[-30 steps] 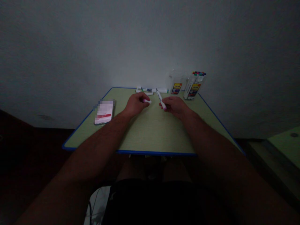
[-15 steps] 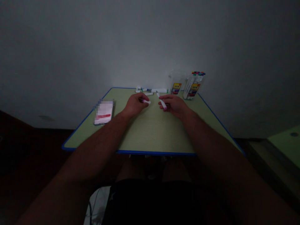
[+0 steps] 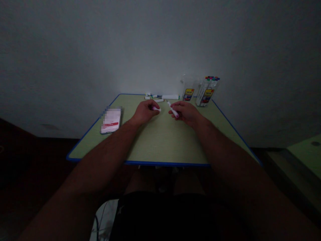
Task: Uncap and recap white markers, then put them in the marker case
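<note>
My right hand (image 3: 186,112) is closed around a white marker (image 3: 173,111) with a pink-purple end. Its tip, uncapped as far as I can see, points up and to the left, away from me. A small white and pink marker cap (image 3: 156,109) is pinched between the thumb and fingers of my left hand (image 3: 145,111). The two hands are a short way apart above the table. Behind them lie several white marker parts and caps (image 3: 150,96) and a long white marker (image 3: 170,97).
At the back right of the green table (image 3: 160,144) stand a clear marker case (image 3: 188,90) and another case packed with colourful markers (image 3: 207,92). A phone-like flat thing (image 3: 111,120), partly pixelated, lies at the left. Blue edging (image 3: 165,164) rims the tabletop, and a wall rises behind it.
The marker in my right hand has tilted a little, its tip shifting slightly left and down. My left hand stays almost still with the cap.
</note>
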Demonstrator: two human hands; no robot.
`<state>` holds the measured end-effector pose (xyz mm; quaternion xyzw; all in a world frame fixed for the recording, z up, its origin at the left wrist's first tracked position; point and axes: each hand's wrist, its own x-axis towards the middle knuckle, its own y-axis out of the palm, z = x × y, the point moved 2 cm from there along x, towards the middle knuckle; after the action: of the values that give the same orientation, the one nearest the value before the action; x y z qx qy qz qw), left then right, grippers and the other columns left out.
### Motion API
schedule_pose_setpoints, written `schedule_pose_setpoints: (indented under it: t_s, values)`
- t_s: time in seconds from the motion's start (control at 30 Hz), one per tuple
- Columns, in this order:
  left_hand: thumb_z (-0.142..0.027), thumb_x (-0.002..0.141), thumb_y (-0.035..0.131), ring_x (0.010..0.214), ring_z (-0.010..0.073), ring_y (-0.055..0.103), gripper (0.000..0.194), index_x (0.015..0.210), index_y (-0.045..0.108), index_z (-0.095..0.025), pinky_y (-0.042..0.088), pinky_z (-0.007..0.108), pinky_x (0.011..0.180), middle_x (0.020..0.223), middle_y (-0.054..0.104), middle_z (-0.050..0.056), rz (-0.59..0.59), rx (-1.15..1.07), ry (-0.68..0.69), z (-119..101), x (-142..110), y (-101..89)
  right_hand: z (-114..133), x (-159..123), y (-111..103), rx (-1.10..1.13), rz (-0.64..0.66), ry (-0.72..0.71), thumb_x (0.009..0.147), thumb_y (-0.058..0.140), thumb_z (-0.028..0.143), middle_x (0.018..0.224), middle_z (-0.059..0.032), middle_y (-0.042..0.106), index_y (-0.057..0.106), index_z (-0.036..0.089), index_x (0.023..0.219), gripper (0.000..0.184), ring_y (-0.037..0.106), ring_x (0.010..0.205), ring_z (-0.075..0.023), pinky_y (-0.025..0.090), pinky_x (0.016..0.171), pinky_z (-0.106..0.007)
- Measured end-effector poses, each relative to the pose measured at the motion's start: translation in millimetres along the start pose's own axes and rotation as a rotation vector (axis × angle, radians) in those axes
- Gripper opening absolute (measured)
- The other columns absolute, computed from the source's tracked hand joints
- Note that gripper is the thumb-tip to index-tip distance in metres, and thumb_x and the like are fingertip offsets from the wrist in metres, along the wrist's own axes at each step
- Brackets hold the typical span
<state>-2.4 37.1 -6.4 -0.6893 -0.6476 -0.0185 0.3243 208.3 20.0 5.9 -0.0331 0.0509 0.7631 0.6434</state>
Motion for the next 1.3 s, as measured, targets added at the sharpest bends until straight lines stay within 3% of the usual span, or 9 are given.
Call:
schedule_pose_setpoints:
  t_s: [0.47, 0.7, 1.3]
  values:
    - [-0.011, 0.064, 0.075, 0.064, 0.0119, 0.053, 0.016, 0.077, 0.067, -0.017, 0.043, 0.028, 0.064, 0.070, 0.063, -0.002, -0.019, 0.039, -0.046, -10, -2, 0.5, 3, -3, 5, -0.068, -0.033, -0.009, 0.087, 0.060, 0.002, 0.071, -0.0034, 0.073, 0.051, 0.019, 0.084, 0.020, 0.063, 0.052, -0.0126, 0.048, 0.051, -0.022]
    - [-0.012, 0.064, 0.075, 0.065, 0.0122, 0.053, 0.016, 0.077, 0.067, -0.017, 0.044, 0.028, 0.065, 0.071, 0.063, -0.001, -0.011, 0.059, -0.044, -12, -3, -0.9, 3, -3, 5, -0.062, -0.028, -0.007, 0.085, 0.066, 0.003, 0.076, -0.0063, 0.074, 0.052, 0.019, 0.082, 0.022, 0.064, 0.054, -0.0128, 0.049, 0.050, -0.023]
    - [-0.015, 0.065, 0.074, 0.066, 0.0129, 0.055, 0.016, 0.079, 0.067, -0.017, 0.046, 0.029, 0.066, 0.071, 0.064, 0.000, -0.012, 0.079, -0.067, -15, -3, -1.4, 3, -2, 6, -0.076, -0.020, -0.004, 0.087, 0.060, 0.001, 0.078, -0.0078, 0.074, 0.052, 0.017, 0.082, 0.019, 0.064, 0.053, -0.0133, 0.048, 0.047, -0.023]
